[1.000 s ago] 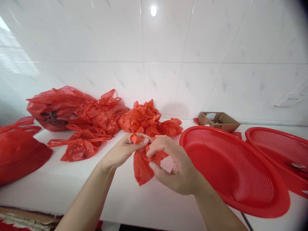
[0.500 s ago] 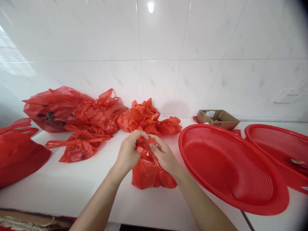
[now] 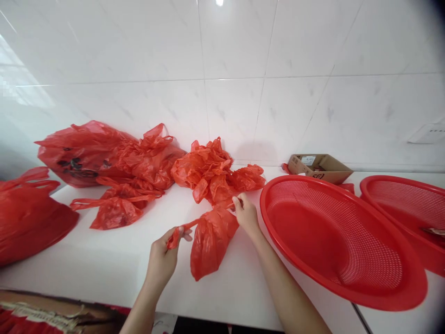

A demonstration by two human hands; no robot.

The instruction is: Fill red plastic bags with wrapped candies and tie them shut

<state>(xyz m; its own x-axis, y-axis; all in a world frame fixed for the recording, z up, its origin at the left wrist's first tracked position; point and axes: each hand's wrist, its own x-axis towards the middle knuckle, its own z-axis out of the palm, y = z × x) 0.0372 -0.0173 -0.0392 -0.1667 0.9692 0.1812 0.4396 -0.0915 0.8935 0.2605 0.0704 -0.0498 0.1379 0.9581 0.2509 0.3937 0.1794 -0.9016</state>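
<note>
A small red plastic bag [image 3: 212,243] rests on the white table in front of me, its top drawn together and its contents hidden. My left hand [image 3: 166,250] pinches one handle of it, stretched out to the left. On the other side my right hand [image 3: 245,212] grips the opposite handle, pulled to the right. Just behind the bag lies a crumpled heap of red plastic bags [image 3: 205,164], close to my right hand.
Further left lie a small red bag [image 3: 120,211], a large filled bag [image 3: 83,157] and another bag [image 3: 31,222]. Right of my arm stands a red oval basket [image 3: 309,236], with a second basket [image 3: 406,199] and a cardboard box [image 3: 330,176] beyond. The tiled wall [image 3: 236,106] is behind.
My hands were close together at the bag's top; they have spread apart, left hand to the lower left, right hand to the right. The handles are stretched between them and the bag has turned.
</note>
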